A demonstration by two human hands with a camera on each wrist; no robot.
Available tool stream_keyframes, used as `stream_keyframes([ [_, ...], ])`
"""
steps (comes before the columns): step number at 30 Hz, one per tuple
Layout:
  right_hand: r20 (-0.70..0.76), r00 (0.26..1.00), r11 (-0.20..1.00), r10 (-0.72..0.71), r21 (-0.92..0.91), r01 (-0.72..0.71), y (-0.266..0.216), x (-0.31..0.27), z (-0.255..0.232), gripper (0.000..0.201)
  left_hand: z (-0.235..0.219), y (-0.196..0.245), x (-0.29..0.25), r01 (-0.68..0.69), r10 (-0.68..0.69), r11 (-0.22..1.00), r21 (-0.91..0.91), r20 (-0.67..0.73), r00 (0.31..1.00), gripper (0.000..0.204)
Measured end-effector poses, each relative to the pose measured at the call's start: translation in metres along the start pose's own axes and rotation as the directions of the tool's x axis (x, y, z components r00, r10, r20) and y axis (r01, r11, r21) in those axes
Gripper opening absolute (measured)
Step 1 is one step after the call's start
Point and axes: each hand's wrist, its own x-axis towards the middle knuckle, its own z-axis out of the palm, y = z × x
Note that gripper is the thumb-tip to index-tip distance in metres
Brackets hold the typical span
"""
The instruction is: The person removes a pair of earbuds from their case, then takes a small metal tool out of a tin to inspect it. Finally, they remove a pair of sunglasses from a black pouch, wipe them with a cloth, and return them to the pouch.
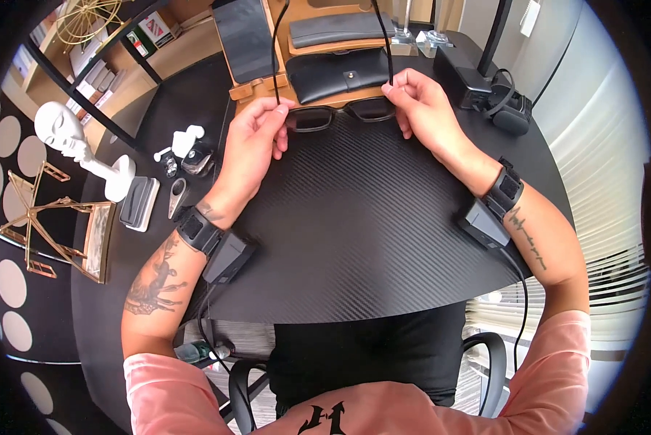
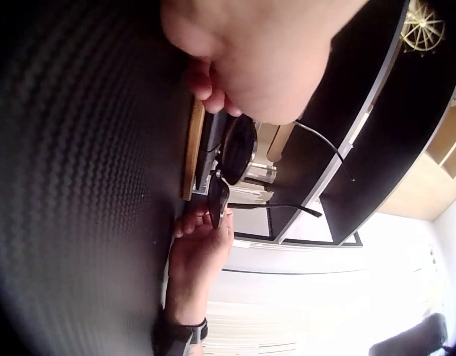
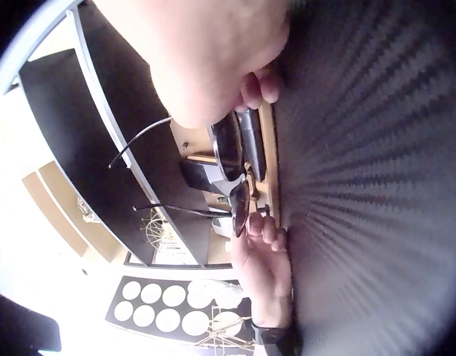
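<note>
A pair of dark-lensed sunglasses is held in both hands over the black textured desk. Their temples are unfolded and point away from the person. My left hand pinches the left end of the frame near the hinge, thumb against the fingers. At the opposite end, my right hand grips the other hinge corner between thumb and fingers. The lenses show between the hands in the left wrist view. Just beyond the sunglasses lies a black snap case on a tan wooden organizer.
On the organizer also sit a grey case and a dark pad. To the left stand a white face sculpture, a gold wheel-shaped ornament and small items. A black strapped device occupies the right back.
</note>
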Motion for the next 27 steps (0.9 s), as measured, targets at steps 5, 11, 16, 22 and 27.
stream_keyframes([
  [5,0.027,1.000,0.999,0.008,0.042,-0.009,0.000,-0.001,0.001,0.016,-0.006,-0.006,0.002,-0.044,0.044,0.999,-0.008,0.012,0.999,0.018],
  [11,0.057,0.998,0.997,0.019,0.078,-0.023,-0.001,-0.003,0.001,0.014,-0.003,-0.001,0.000,-0.019,0.018,1.000,-0.015,-0.005,1.000,0.020],
  [16,0.071,0.996,0.990,0.044,0.133,-0.053,-0.004,-0.001,-0.001,0.016,-0.004,0.004,0.000,0.027,-0.030,0.987,-0.160,-0.018,0.999,0.025],
  [22,0.044,0.997,0.971,0.067,0.228,-0.075,-0.005,-0.004,0.000,0.019,-0.005,0.000,0.002,0.009,-0.008,0.997,-0.076,0.015,1.000,0.029],
  [27,0.096,0.994,0.974,0.055,0.215,-0.074,-0.004,-0.002,-0.002,0.019,-0.003,0.002,0.000,0.028,-0.028,0.997,-0.070,0.005,1.000,0.029],
])
